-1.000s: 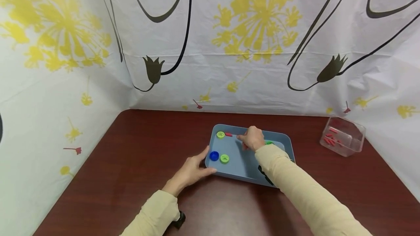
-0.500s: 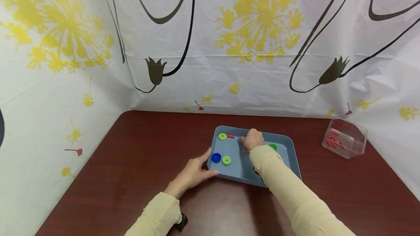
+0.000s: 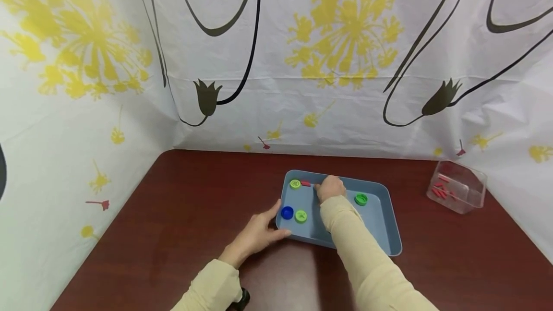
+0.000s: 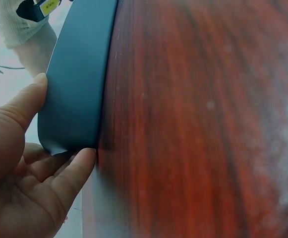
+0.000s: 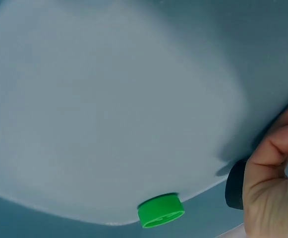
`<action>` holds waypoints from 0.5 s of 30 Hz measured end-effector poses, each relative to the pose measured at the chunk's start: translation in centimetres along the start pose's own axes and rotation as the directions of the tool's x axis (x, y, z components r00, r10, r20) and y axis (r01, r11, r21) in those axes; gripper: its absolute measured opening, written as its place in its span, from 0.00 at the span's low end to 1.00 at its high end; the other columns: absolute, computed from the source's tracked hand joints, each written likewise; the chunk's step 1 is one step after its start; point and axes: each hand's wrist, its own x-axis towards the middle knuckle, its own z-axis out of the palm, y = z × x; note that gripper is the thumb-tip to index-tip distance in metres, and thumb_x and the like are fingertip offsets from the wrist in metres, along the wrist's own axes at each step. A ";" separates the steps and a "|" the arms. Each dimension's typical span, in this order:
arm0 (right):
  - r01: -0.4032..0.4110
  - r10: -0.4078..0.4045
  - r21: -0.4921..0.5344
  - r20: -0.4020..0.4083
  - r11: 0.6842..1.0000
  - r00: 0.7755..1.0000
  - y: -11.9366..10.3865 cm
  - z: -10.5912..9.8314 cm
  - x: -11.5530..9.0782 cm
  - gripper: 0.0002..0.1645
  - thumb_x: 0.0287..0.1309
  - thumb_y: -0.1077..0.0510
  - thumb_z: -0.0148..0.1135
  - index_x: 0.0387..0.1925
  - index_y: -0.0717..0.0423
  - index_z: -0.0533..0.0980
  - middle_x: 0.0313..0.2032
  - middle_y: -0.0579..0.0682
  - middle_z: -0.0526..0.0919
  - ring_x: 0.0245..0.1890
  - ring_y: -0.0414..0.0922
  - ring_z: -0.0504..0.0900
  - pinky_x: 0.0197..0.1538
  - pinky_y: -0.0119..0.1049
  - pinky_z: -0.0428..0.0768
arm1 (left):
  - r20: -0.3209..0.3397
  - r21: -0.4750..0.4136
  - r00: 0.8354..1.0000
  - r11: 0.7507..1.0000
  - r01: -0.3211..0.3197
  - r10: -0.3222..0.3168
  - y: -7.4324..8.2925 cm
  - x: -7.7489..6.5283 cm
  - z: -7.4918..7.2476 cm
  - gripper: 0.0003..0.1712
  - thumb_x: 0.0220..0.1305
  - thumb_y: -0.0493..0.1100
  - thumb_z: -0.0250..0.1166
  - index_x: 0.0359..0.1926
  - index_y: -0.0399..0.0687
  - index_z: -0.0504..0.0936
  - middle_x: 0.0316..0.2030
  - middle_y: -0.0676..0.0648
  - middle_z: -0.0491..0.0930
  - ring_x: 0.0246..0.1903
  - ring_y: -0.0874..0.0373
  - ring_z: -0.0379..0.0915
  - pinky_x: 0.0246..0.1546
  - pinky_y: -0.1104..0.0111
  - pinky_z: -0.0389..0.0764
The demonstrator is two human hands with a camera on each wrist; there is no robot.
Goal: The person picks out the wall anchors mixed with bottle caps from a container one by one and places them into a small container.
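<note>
Left grip (image 3: 258, 232) is clasping the near-left corner of the tray (image 3: 382, 227); right grip (image 3: 331, 189), hold unclear, is sitting by its far edge; free room is surrounding the green cap (image 3: 361, 199).

A yellow label (image 4: 49, 6) showed, but I could not read it.
In the left wrist view it sat on a black device (image 4: 28, 11) at a cream sleeve (image 4: 12, 25), its dark characters too small and blurred for me. In the head view I caught marks on the far light-green cap (image 3: 295, 184) and the near light-green cap (image 3: 301, 216), and in the right wrist view on the green cap (image 5: 161, 210); I could not tell whether they were letters, numbers or plain pattern.
</note>
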 end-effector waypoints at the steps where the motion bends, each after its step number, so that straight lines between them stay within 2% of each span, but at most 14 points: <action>1: -0.010 0.010 0.010 0.001 1.000 1.000 0.0 0.1 0.0 0.24 0.62 0.51 0.64 0.45 0.72 0.80 0.45 0.68 0.84 0.44 0.59 0.85 0.49 0.49 0.84 | 0.000 0.000 1.000 1.000 -0.002 0.002 0.0 0.0 0.0 0.50 0.62 0.53 0.68 0.76 0.43 0.52 0.71 0.38 0.64 0.62 0.48 0.74 0.57 0.54 0.79; 6: -0.046 0.047 0.042 -0.007 0.998 0.999 0.0 0.4 0.2 0.28 0.61 0.52 0.63 0.50 0.75 0.77 0.51 0.69 0.81 0.52 0.61 0.81 0.56 0.52 0.80 | -0.004 0.021 1.000 1.000 -0.005 0.005 0.1 0.0 0.2 0.49 0.62 0.53 0.68 0.76 0.43 0.53 0.71 0.38 0.63 0.64 0.48 0.71 0.60 0.53 0.77; 10: -0.057 0.057 0.035 -0.008 0.998 0.998 -0.1 0.7 0.5 0.30 0.61 0.52 0.62 0.51 0.77 0.75 0.53 0.71 0.79 0.54 0.63 0.80 0.57 0.53 0.80 | 0.003 0.024 1.000 1.000 -0.010 0.010 0.0 0.1 0.2 0.49 0.62 0.53 0.68 0.76 0.44 0.53 0.71 0.39 0.63 0.66 0.48 0.69 0.61 0.52 0.76; 15: -0.078 0.079 0.043 -0.016 0.996 0.997 -0.2 1.0 0.7 0.31 0.60 0.52 0.62 0.51 0.79 0.74 0.52 0.72 0.79 0.53 0.63 0.81 0.56 0.53 0.80 | 0.020 0.002 0.999 1.000 -0.026 0.025 -0.1 0.1 0.1 0.49 0.63 0.53 0.67 0.76 0.43 0.52 0.71 0.38 0.63 0.64 0.48 0.71 0.57 0.55 0.79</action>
